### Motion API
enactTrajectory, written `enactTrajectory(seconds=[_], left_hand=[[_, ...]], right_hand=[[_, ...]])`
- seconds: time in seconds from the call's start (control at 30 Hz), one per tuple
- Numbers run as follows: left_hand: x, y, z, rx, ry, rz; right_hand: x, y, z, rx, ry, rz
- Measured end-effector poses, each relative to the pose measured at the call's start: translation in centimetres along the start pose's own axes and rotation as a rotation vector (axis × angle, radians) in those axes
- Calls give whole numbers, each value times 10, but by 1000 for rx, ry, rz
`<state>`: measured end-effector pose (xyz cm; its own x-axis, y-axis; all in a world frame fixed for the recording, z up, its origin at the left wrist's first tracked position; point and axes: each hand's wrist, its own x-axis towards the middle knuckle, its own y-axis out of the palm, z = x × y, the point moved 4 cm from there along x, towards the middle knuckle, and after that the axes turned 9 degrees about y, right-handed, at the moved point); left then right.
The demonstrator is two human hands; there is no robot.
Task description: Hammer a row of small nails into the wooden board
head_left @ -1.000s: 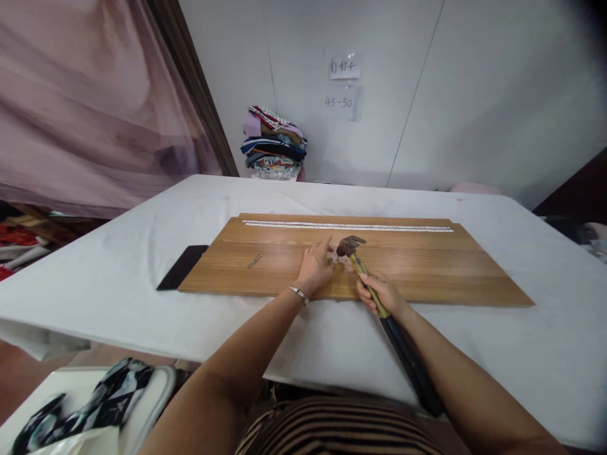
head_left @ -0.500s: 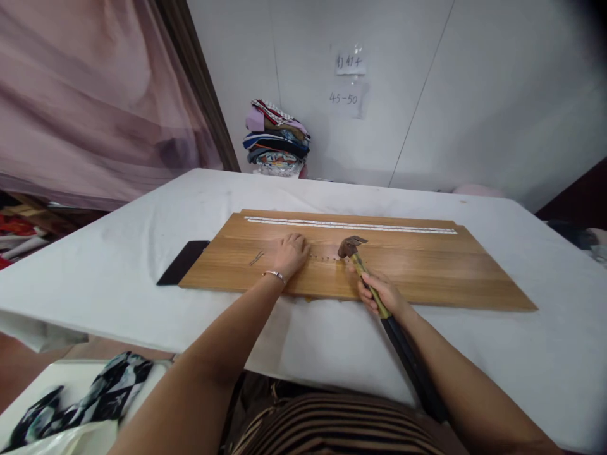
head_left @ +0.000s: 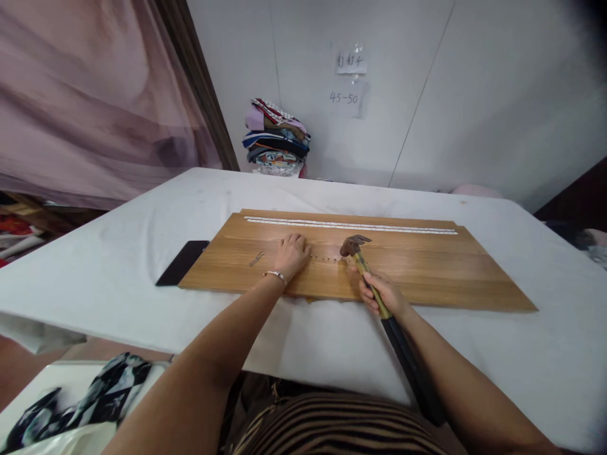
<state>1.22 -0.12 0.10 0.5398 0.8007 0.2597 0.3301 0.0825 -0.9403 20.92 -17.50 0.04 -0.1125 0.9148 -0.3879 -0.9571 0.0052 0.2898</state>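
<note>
My right hand (head_left: 383, 294) grips a claw hammer (head_left: 374, 292) by the yellow part of its handle, below the rusty head. The hammer head is just over a wooden board (head_left: 436, 272), close to the right part of a row of small nails (head_left: 323, 258). Whether it touches a nail, I cannot tell. My left hand (head_left: 291, 254) rests palm down on the board, left of the row, fingers stretched forward and holding nothing visible. Several loose nails (head_left: 257, 258) lie on the board left of this hand.
Two white measuring strips (head_left: 351, 225) run along the board's far side. A flat black object (head_left: 183, 263) lies at its left end. White cloth covers the table (head_left: 118, 253). Folded clothes (head_left: 277, 139) are stacked by the wall, and patterned fabric (head_left: 102, 392) lies at lower left.
The hammer head has shifted very slightly to the right. My left hand stays in place on the board.
</note>
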Motion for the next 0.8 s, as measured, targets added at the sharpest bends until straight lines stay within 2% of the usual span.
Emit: enactTrajectory(seconds=[0.1,0.3,0.5,0.8], left_hand=[[0,0,1,-7,-11,4],[1,-2,3,-12,-41,-8],[0,-1,1,6,-38,26],[1,4,2,26,-26,13]], right_hand=[[0,-1,0,10,-27,-6],[0,0,-3,-27,19,-7],[-1,-2,-2,-14,2,-21],[-3,0,-3,-22,-5,-37]])
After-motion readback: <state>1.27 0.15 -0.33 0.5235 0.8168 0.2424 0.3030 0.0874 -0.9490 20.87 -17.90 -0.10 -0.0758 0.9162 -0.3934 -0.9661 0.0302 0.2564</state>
